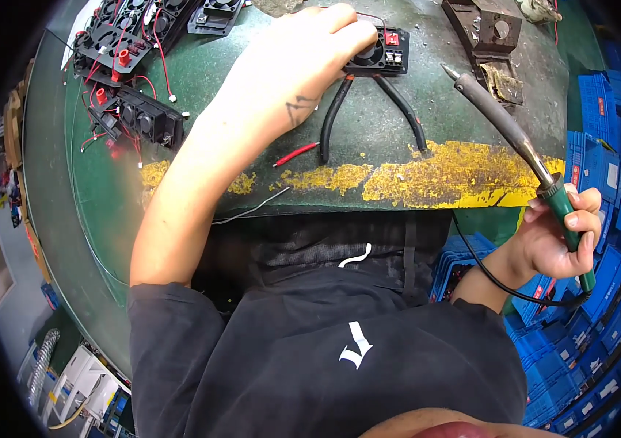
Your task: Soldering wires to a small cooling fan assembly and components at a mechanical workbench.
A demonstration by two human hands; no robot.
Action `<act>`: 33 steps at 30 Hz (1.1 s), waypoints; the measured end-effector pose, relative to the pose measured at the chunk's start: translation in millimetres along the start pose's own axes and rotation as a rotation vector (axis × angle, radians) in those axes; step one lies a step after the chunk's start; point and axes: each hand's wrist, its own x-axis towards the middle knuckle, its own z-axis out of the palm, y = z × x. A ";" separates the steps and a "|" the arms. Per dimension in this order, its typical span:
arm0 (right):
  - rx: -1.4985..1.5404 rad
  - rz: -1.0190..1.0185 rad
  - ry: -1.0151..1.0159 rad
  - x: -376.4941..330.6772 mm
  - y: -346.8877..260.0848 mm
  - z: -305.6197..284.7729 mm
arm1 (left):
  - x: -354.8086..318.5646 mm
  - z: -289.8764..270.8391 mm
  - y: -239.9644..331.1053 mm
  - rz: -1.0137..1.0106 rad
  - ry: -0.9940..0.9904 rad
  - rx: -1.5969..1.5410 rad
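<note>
My left hand reaches over the green table and rests on a small black fan module with a red connector block, fingers curled over it. Just below the module lie black-handled cutters, handles pointing toward me. My right hand hangs off the table's right edge and grips a soldering iron by its green handle. The iron's tip points up and left, above the table and apart from the module. A black cord runs down from the handle.
Several black fan modules with red wires are piled at the far left. A rusty metal fixture stands at the far right. A red wire piece and a grey wire lie near the worn yellow edge stripe. Blue crates stack at the right.
</note>
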 end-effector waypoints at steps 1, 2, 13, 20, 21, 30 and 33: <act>0.001 0.001 0.001 0.7 0.0 0.3 | 2.9 -8.4 8.1 -0.244 -0.212 -0.059; 0.007 -0.001 -0.004 1.4 0.1 0.4 | 2.8 -8.8 8.1 -0.244 -0.213 -0.059; 0.021 0.005 0.003 -1.5 0.2 -1.9 | 7.4 -14.0 12.8 -0.286 -0.292 -0.049; 0.051 0.013 -0.008 -2.1 -0.2 -2.3 | -4.2 -8.3 5.7 -0.287 -0.292 -0.050; 0.070 0.017 -0.017 -1.6 0.4 -0.1 | -17.1 6.6 -10.9 -0.035 -0.046 -0.037; 0.083 0.120 -0.009 2.2 0.7 -20.6 | -51.6 -59.5 41.8 -0.359 -0.258 0.078; 0.124 0.146 0.010 3.0 8.4 -23.0 | -82.5 -71.8 72.1 -0.727 -0.329 0.050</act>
